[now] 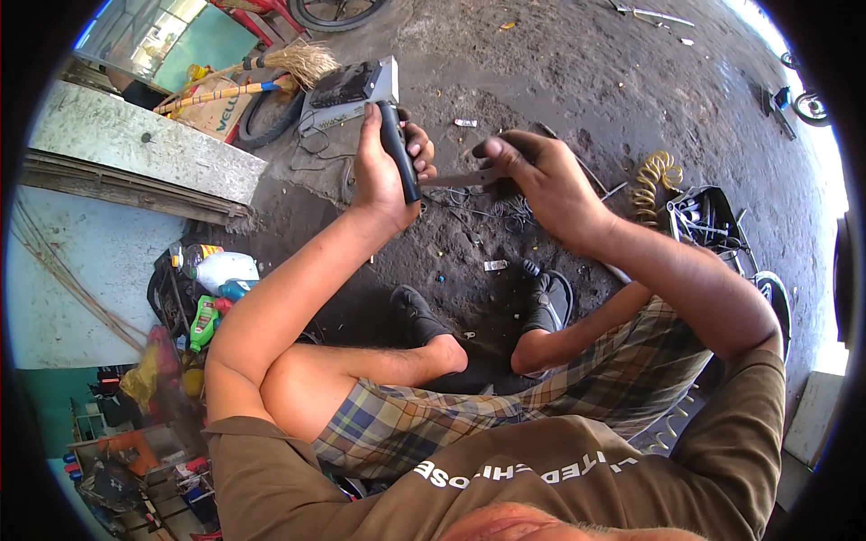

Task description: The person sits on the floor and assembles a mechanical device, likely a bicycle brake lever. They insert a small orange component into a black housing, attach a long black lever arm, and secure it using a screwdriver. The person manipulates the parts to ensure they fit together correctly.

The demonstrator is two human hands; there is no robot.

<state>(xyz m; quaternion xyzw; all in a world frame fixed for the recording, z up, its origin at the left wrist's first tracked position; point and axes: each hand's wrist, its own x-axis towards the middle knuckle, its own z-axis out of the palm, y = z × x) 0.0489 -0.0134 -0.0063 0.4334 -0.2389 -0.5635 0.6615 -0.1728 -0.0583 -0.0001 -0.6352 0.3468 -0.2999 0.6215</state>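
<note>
My left hand (383, 176) is closed round a smooth black cylinder (398, 149), a short tube or grip, held nearly upright with a slight tilt. In my right hand (546, 185) a thin, flat, grey blade-like strip (460, 180) is pinched between blackened fingers. The strip points left, and its end comes up beside the lower part of the cylinder. Whether the two touch, I cannot tell. Both hands are raised in front of me, above the dark ground.
Dirty ground (505, 81) spreads below. A coiled yellow air hose (657, 180) and a dark metal frame part (708, 221) lie at the right. A broom (302, 63) and a boxy device (347, 90) are at the upper left, bottles (225, 270) at the left.
</note>
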